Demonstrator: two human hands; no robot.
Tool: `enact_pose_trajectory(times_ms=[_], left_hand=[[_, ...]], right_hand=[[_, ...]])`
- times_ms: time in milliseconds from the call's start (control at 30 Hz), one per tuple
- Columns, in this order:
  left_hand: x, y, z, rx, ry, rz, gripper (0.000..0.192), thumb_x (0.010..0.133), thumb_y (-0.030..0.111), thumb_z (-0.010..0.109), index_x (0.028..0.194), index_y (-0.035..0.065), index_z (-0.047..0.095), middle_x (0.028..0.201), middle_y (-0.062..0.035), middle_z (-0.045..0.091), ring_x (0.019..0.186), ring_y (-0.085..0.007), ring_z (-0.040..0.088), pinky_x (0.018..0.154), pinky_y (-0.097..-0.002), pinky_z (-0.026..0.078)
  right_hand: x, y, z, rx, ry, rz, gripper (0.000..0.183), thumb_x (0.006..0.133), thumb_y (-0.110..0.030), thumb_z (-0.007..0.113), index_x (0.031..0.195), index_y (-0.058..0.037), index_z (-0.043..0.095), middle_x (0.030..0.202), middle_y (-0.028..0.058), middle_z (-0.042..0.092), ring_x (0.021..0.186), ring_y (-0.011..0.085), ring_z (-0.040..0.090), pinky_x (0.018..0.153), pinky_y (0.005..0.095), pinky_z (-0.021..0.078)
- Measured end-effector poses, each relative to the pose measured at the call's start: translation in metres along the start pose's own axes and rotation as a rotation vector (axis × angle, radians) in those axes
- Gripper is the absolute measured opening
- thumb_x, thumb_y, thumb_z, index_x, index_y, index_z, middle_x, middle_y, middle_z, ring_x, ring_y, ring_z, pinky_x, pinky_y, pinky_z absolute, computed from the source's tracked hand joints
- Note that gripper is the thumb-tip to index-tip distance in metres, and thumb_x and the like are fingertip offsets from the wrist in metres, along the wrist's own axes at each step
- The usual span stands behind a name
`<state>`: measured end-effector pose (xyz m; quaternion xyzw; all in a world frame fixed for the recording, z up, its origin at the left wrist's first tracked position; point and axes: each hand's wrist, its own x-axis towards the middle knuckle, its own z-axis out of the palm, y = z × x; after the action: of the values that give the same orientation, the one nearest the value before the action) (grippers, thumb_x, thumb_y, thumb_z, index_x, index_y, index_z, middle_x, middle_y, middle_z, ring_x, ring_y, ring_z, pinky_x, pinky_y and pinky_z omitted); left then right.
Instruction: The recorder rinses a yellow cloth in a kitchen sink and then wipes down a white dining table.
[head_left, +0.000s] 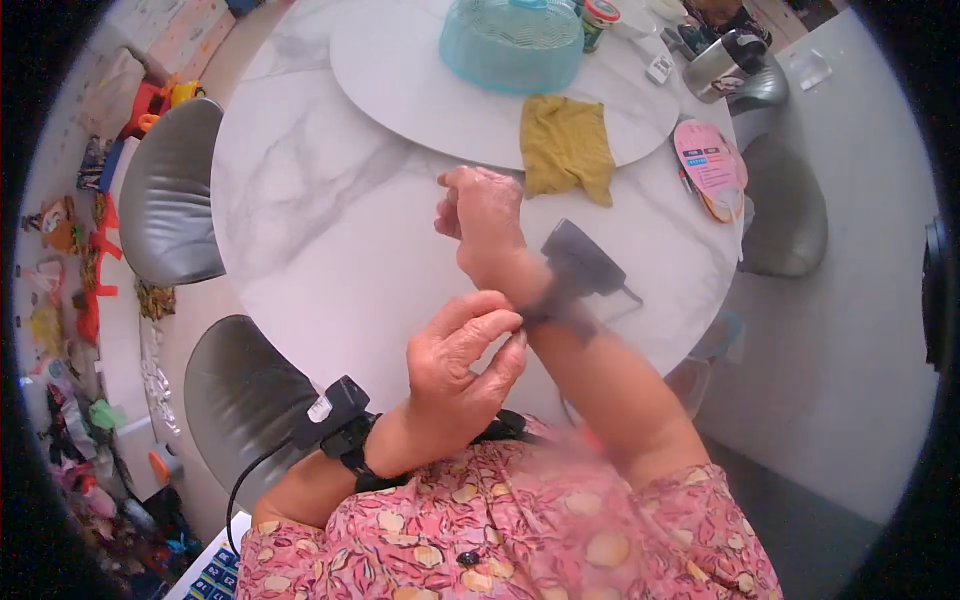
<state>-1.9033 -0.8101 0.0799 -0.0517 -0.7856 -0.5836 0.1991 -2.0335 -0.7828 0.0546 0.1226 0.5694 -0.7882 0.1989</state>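
My left hand (469, 360) bends over the inner side of my right forearm, its fingertips drawn together on a dark wrist strap (540, 311). On that strap sits a dark box-shaped device (583, 259) with a short cable; a smudge blurs this part of the view. My right hand (484, 202) is raised over the table, holding nothing visible, its fingers loosely bent with a gap between them. Another black device (341, 420) with a cable is strapped round my left wrist. Just beyond my right hand, a mustard-yellow cloth (566, 146) hangs over the turntable's edge.
The round marble-patterned table (300, 225) carries a raised turntable (405, 97) with a teal plastic food cover (510, 45) and a jar (598, 22). A steel flask (724, 67) and a pink hand fan (705, 157) lie towards the right. Grey chairs (172, 195) surround the table.
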Motion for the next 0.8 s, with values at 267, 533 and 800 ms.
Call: enact_pose_trajectory(times_ms=[267, 533, 800], left_hand=[[0.016, 0.007, -0.016, 0.214, -0.02, 0.226, 0.023, 0.066, -0.005, 0.065, 0.088, 0.0014, 0.062, 0.088, -0.0115, 0.058, 0.079, -0.0216, 0.055, 0.063, -0.029, 0.045], [0.048, 0.001, -0.028, 0.337, -0.42, 0.595, 0.032, 0.056, 0.005, 0.068, 0.087, 0.0026, 0.062, 0.093, -0.009, 0.06, 0.088, -0.0289, 0.053, 0.081, -0.0441, 0.04], [0.049, -0.001, -0.022, 0.129, -0.551, 0.615, 0.036, 0.049, 0.004, 0.066, 0.083, -0.0002, 0.057, 0.086, -0.0068, 0.055, 0.08, -0.0251, 0.051, 0.072, -0.0368, 0.041]], right_hand=[[0.007, 0.005, 0.0, -0.215, -0.069, -0.126, 0.015, 0.078, -0.01, 0.051, 0.065, -0.0032, 0.052, 0.055, 0.0028, 0.049, 0.046, 0.0103, 0.046, 0.039, 0.0267, 0.0386], [-0.018, 0.086, -0.038, -0.84, -0.749, 0.03, 0.01, 0.074, -0.01, 0.056, 0.068, -0.0012, 0.057, 0.057, 0.0054, 0.051, 0.051, 0.0142, 0.049, 0.047, 0.0299, 0.0412], [-0.047, 0.06, -0.045, -1.309, -1.114, -0.257, 0.011, 0.074, -0.01, 0.055, 0.068, -0.0013, 0.058, 0.058, 0.0066, 0.052, 0.053, 0.016, 0.051, 0.049, 0.0305, 0.0423]])
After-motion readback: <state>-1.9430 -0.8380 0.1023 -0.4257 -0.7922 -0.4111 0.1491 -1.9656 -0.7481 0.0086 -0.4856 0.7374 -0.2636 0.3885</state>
